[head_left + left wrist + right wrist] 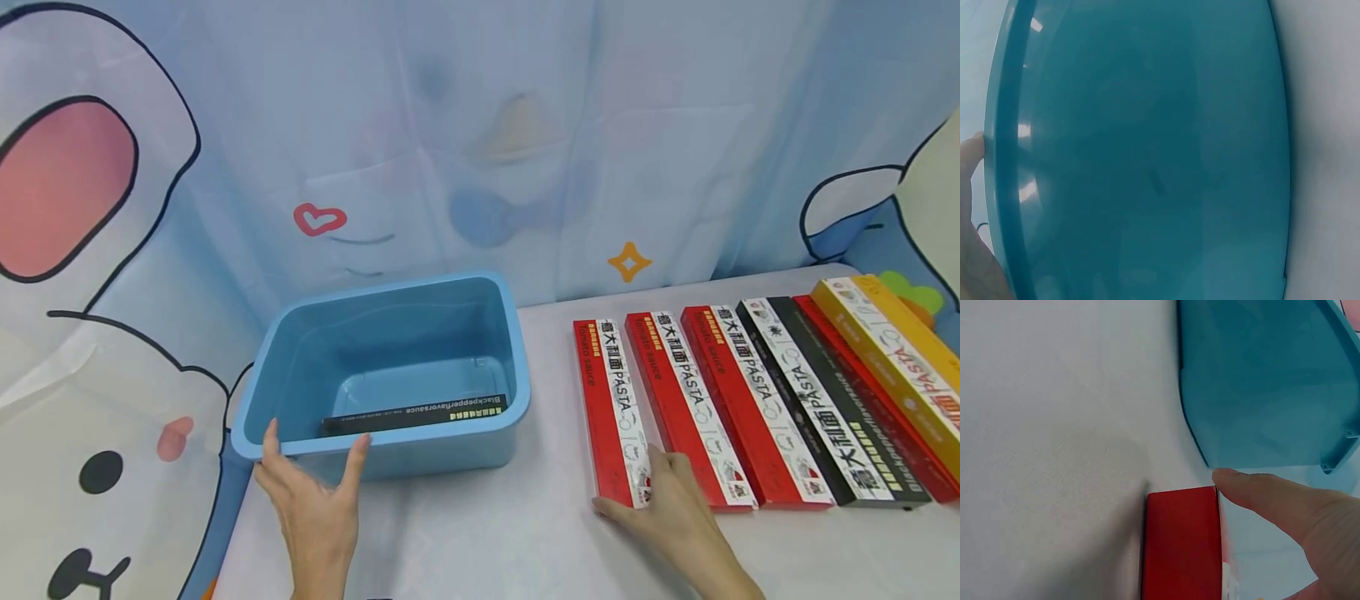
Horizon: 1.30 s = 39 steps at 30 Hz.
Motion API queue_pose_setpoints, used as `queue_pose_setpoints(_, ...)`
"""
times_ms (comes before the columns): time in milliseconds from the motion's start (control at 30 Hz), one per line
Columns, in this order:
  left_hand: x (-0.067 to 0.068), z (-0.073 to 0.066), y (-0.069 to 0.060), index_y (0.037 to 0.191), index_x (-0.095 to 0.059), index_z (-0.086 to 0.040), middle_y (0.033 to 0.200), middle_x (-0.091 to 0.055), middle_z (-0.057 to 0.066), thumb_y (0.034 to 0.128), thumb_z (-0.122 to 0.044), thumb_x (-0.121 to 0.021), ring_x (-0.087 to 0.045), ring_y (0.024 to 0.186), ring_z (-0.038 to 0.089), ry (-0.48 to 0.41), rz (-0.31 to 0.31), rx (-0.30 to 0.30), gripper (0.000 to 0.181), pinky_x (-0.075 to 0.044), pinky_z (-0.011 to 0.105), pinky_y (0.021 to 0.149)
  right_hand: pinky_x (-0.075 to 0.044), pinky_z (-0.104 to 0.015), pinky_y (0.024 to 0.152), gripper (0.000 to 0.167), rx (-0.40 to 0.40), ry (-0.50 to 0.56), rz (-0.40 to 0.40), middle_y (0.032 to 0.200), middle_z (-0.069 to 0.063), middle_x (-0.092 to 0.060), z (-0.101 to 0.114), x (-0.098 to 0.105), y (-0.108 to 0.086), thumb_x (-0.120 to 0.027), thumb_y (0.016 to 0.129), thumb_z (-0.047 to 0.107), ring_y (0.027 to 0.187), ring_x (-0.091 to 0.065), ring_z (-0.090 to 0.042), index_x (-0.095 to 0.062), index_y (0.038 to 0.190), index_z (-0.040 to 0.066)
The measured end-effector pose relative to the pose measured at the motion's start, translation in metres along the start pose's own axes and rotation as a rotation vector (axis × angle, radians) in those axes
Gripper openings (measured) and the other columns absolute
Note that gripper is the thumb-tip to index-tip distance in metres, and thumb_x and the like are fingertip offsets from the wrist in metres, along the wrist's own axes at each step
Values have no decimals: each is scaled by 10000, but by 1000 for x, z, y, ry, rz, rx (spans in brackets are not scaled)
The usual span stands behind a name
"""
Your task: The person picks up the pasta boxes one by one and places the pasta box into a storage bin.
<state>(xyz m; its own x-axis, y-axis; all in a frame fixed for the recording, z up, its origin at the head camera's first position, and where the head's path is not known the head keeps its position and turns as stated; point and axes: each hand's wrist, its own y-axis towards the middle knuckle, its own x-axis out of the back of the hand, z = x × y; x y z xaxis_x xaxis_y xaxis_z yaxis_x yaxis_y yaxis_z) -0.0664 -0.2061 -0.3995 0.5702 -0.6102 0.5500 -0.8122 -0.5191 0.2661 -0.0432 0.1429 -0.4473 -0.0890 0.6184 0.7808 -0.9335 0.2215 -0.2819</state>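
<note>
A blue plastic bin (pixel 457 454) stands on the table, with a black pasta box (pixel 412 415) lying inside along its near wall. My left hand (pixel 318 508) rests at the bin's near rim, fingers and thumb spread apart; the left wrist view shows a fingertip touching that rim. To the right, my right hand (pixel 675 508) pinches the near end of the leftmost red pasta box (pixel 606 417), thumb at its left corner and fingers along its right side. The same red box (pixel 1184 544) lies below a fingertip in the right wrist view.
Right of the held box lie two more red pasta boxes (pixel 686 408) (pixel 757 408), a black one (pixel 832 408), a partly covered dark red one (pixel 877 392) and yellow ones (pixel 892 342). A printed blue curtain (pixel 465 150) hangs behind the white table (pixel 480 533).
</note>
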Motion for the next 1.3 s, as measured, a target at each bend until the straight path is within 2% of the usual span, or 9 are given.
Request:
queue_pose_setpoints(167,2,0,0,1652,-109,-145,1511,-246,283,876,-484,-834,-372,1333,497,3,-1,7,1115,-369,728,1061,-564,-562,905,1190,13,4,-42,1206,-341,-397,6,-5,0,-947,725,465,1140,-437,-475,-329,1464,-233)
queue_pose_setpoints(367,2,-1,-1,1650,-121,-142,1535,-241,275,863,-471,-848,-369,1350,496,-5,2,-3,1121,-366,726,1065,-558,-548,882,1117,20,2,-66,1150,-315,-406,8,-6,0,-950,734,394,1109,-443,-454,-354,1421,-255)
queue_pose_setpoints(500,1,1,-1,1648,-123,-138,1546,-237,270,860,-466,-853,-360,1361,502,-4,2,-9,1122,-360,735,1075,-554,-544,869,1077,19,5,-71,1140,-315,-410,7,-7,1,-948,728,369,1099,-448,-453,-372,1392,-254)
queue_pose_setpoints(767,2,0,-1,1650,-113,-149,1540,-235,273,867,-480,-842,-363,1354,494,-2,8,2,1120,-364,725,1067,-526,-588,917,1007,60,-6,-135,1173,-346,-401,10,-16,2,-928,711,282,1120,-429,-482,-370,1343,-268)
queue_pose_setpoints(933,1,-1,-2,1650,-117,-140,1510,-249,281,872,-479,-837,-373,1334,492,8,8,2,1113,-373,718,1056,-513,-580,915,1021,60,-3,-149,1174,-343,-382,9,-20,0,-930,727,285,1127,-417,-485,-352,1356,-273)
queue_pose_setpoints(1167,0,-1,-2,1650,-111,-145,1521,-236,284,879,-491,-825,-378,1325,493,6,18,-2,1106,-383,717,1037,-488,-554,870,936,97,53,-221,1133,-316,-397,3,-19,-2,-882,726,183,1089,-432,-466,-382,1367,-281)
queue_pose_setpoints(1300,1,-1,-2,1650,-106,-158,1544,-221,275,873,-496,-830,-365,1344,495,7,20,13,1115,-375,728,1053,-513,-545,869,955,96,67,-220,1159,-304,-398,4,-15,-2,-885,723,193,1114,-423,-446,-381,1394,-261)
